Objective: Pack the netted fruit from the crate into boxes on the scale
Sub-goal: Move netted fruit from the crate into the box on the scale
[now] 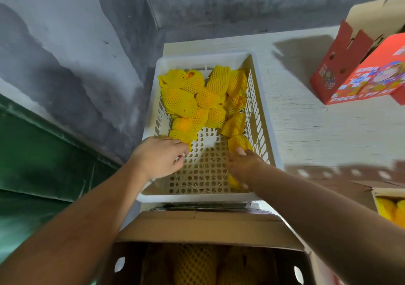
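A white perforated crate (pixel 260 113) sits on a pale table and holds several fruits in yellow foam netting (pixel 197 96), heaped in its far half. My left hand (pixel 160 157) reaches into the crate's near left, fingers curled at a netted fruit (pixel 180 135). My right hand (pixel 243 166) is inside the near right, thumb touching a netted fruit (pixel 237 143), with another yellow fruit (pixel 233 180) under the palm. An open cardboard box (pixel 203 227) below the crate holds netted fruit (pixel 195 265). A scale is not clearly seen.
An open red printed fruit box (pixel 359 72) stands at the back right of the table. Another cardboard box with yellow fruit (pixel 390 210) shows at the right edge. A grey wall and green panel lie left. Straw bits lie on the crate floor.
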### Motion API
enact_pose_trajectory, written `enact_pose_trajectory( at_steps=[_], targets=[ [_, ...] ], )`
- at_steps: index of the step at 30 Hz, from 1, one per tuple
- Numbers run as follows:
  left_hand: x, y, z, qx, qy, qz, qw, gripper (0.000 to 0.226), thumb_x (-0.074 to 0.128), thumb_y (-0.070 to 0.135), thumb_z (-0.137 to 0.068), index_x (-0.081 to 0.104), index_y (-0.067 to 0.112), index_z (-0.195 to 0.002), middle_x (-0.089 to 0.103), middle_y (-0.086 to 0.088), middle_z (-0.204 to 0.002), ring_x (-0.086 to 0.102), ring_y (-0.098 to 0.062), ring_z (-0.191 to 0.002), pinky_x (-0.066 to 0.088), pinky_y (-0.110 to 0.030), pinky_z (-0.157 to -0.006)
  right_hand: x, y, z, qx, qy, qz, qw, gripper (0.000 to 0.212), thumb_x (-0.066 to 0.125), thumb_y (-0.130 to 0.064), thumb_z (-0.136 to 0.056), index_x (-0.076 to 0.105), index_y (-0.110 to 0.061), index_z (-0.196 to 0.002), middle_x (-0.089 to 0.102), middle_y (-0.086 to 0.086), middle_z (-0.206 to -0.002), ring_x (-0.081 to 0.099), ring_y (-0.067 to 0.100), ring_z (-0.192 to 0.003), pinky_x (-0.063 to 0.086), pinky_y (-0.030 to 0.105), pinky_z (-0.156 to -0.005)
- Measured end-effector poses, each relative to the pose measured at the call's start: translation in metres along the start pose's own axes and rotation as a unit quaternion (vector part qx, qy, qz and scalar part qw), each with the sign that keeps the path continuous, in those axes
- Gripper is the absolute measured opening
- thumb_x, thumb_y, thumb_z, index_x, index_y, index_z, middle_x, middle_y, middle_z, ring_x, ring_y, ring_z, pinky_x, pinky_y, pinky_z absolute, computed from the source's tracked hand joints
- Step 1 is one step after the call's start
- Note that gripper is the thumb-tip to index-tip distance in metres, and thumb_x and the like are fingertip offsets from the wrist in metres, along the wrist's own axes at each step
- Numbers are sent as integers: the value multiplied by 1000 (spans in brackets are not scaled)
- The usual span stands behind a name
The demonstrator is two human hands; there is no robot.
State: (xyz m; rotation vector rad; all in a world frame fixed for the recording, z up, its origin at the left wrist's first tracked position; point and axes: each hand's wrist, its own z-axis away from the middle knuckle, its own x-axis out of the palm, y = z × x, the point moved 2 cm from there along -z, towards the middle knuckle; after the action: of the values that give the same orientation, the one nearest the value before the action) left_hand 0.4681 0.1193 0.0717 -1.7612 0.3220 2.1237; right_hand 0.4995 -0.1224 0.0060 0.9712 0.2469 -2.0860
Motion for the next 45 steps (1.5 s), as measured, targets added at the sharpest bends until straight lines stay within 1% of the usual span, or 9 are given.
enact_pose_trajectory(
  at_steps=[8, 13, 16, 19, 21, 27, 31, 38, 45],
  targets=[
    [5, -2, 1, 20, 3, -2, 1000, 35, 38, 43, -104, 62, 41, -129, 67, 21, -124, 65, -9, -107, 56, -33, -81, 2, -1, 1, 11, -33, 46, 998, 53, 76, -25, -92, 57, -24, -141, 59, 3, -136, 51, 33, -133, 44, 49, -110],
    [3, -5, 1, 22, -2, 48, 999, 43, 43, 62, -99, 54, 44, -137, 64, 25, -126, 64, -6, -112, 55, -31, -83, -11, -5, 3, 18, 38, -296, 954, 85, 85, -30, -81, 36, -25, -150, 49, 5, -142, 59, 28, -113, 52, 38, -86],
    [1, -5, 2, 32, -24, 53, 998, 92, 40, 96, -80, 23, 47, -156, 59, 21, -142, 63, -13, -122, 57, -35, -86, -28, -10, 9, -25, 75, -543, 836, 87, 81, -36, -77, 34, -30, -150, 55, 6, -139, 62, 26, -117, 59, 44, -94],
    [1, 0, 5, 39, -52, 40, 997, 132, 38, 108, -60, -22, 47, -160, 49, 3, -158, 61, -31, -129, 59, -52, -91, -42, -19, 12, -124, -17, -815, 565, 68, 74, -22, -83, 46, -20, -145, 68, 11, -133, 66, 29, -122, 58, 42, -100],
    [-1, -1, 4, 30, -36, 70, 996, 134, 43, 108, -59, -22, 48, -160, 46, -1, -162, 61, -36, -129, 59, -54, -92, -51, -27, 13, -176, -72, -865, 465, 59, 68, -13, -88, 49, -14, -143, 65, 17, -138, 63, 32, -125, 55, 41, -104],
    [9, -8, 2, -5, 26, 114, 993, 83, 64, 80, -81, 28, 36, -141, 64, 2, -129, 68, -28, -106, 56, -42, -77, -66, -20, -3, -149, -96, -841, 511, 55, 67, -36, -91, 54, -9, -138, 69, 18, -128, 66, 29, -113, 55, 38, -101],
    [6, -7, 2, -51, 57, 82, 994, 79, 72, 64, -84, 32, 25, -140, 61, -5, -129, 64, -31, -114, 55, -45, -83, -103, -3, -32, -1, 70, -891, 449, 40, 51, -47, -99, 57, -20, -127, 69, 9, -107, 65, 27, -89, 53, 36, -77],
    [8, -7, -6, -70, 28, 31, 997, 70, 74, 51, -88, 37, 17, -137, 61, -12, -138, 47, -34, -142, 24, -41, -125, -157, -6, -97, 54, 237, -479, 844, 95, 74, -26, -92, 13, -14, -164, 30, 15, -164, 45, 37, -141, 48, 37, -100],
    [6, -8, -5, -57, 34, 62, 996, 80, 73, 67, -79, 41, 20, -135, 63, -7, -128, 58, -31, -122, 46, -45, -102, -160, -10, -142, 125, 292, -359, 877, 93, 82, -43, -83, 25, -13, -151, 28, 13, -153, 48, 48, -131, 47, 52, -95]
  ],
)
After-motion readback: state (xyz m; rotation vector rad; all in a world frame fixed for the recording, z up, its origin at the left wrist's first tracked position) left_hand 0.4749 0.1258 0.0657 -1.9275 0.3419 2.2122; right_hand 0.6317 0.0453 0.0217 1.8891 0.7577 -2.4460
